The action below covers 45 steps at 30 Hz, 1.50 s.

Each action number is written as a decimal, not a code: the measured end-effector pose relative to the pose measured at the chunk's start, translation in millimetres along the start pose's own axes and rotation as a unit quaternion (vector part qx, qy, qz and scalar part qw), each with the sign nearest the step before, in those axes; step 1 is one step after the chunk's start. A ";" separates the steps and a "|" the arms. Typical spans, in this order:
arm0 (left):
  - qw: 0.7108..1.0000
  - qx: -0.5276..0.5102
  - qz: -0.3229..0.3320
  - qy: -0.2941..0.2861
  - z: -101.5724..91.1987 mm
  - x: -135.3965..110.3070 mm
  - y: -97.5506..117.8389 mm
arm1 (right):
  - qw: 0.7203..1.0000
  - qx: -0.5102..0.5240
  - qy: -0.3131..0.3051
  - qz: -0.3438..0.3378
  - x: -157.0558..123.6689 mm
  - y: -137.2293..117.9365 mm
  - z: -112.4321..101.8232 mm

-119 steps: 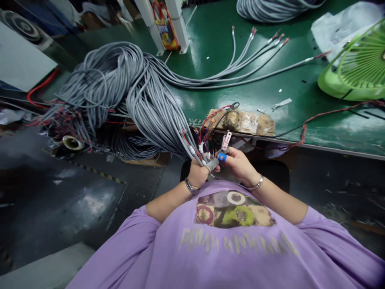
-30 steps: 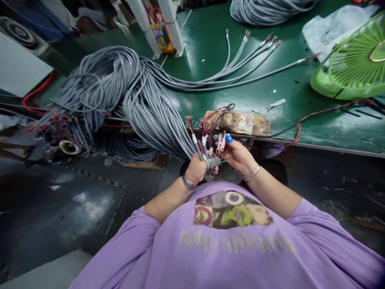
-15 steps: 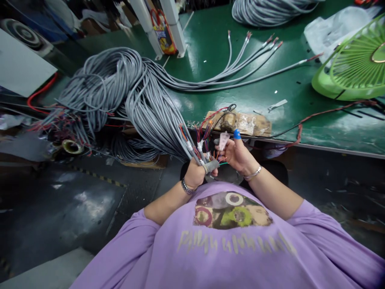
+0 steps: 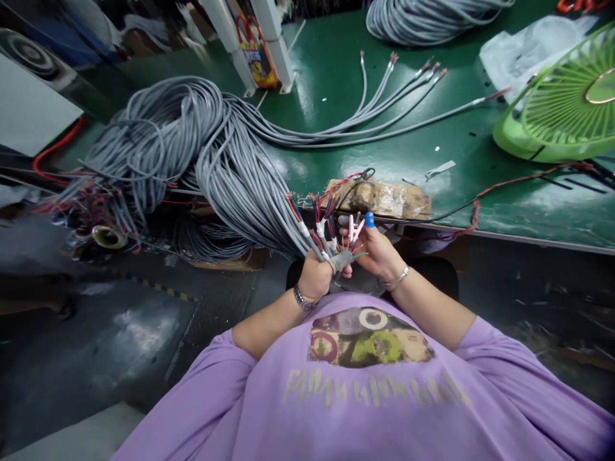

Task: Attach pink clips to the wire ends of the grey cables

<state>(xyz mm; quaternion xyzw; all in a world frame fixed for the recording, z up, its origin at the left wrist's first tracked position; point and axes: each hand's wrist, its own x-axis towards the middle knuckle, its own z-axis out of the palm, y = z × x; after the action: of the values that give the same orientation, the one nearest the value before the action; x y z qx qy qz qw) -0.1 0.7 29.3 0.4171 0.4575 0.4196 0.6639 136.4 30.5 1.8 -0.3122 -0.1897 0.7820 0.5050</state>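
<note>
Cables in gray jackets (image 4: 245,186) run from a tangled heap at the left of the frame down to the center, where their stripped ends spread into red, blue and orange wires (image 4: 327,211). The left hand (image 4: 314,276) is closed around those ends, just below the white collars, and a watch (image 4: 302,299) circles its wrist. Just beside it, the right hand (image 4: 377,253) is curled, with a pink clip (image 4: 355,229) in its fingers and a blue cover (image 4: 369,219) on the thumb tip; loose orange and green wires reach toward its palm. Directly above the hands, a worn wooden block (image 4: 389,200) lies along the near edge of the green table (image 4: 394,161). Farther up, several cable ends fan out toward the upper right, near a plastic bag (image 4: 523,54) and a green fan (image 4: 557,109). Another cable coil (image 4: 432,22) sits at the top.
</note>
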 end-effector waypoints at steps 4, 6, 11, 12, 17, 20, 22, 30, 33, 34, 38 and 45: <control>1.000 0.008 0.001 0.004 0.7 0.7 -1.6 | 0.998 0.007 -0.039 0.048 0.4 -0.6 4.6; 1.000 0.009 0.000 0.005 1.0 1.1 -2.1 | 0.998 0.017 -0.033 0.044 1.2 -0.7 6.0; 1.000 0.012 -0.005 0.012 0.8 2.4 -3.4 | 0.999 0.038 -0.010 0.034 2.3 -1.0 7.5; 1.000 0.015 -0.006 0.013 0.6 2.7 -4.0 | 0.999 0.036 -0.009 0.034 2.4 -1.1 7.5; 0.999 0.035 -0.002 0.011 -1.7 3.5 -7.8 | 0.999 0.024 -0.012 0.027 4.0 0.5 6.4; 0.999 0.031 0.005 0.010 -2.6 2.5 -8.5 | 0.998 0.060 0.034 -0.006 5.3 1.4 6.4; 1.000 0.024 0.011 0.009 -3.0 0.9 -8.0 | 0.995 0.085 0.050 -0.006 4.8 1.0 7.1; 0.999 0.023 0.023 0.022 -4.9 -9.3 -7.4 | 0.998 0.054 0.025 0.014 -5.1 -6.6 7.8; 0.999 0.022 0.024 0.034 -3.8 -9.2 -8.0 | 0.999 0.027 0.044 0.002 -7.3 -8.6 8.3; 0.999 0.020 0.025 0.037 -3.0 -8.6 -8.1 | 0.998 0.018 0.054 -0.006 -7.7 -8.8 8.8; 0.998 0.008 0.036 0.049 0.7 -4.9 -8.3 | 0.997 0.010 0.064 -0.040 -7.0 -6.8 9.9; 0.998 0.012 0.046 0.052 3.5 -1.8 -11.1 | 1.000 0.011 0.006 0.023 0.7 -1.2 3.9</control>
<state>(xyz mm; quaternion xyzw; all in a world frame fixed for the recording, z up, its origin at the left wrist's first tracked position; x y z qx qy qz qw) 4.8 -5.0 20.2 0.4231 0.4773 0.4650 0.6140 134.3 31.7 5.2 -0.3152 -0.1710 0.7935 0.4917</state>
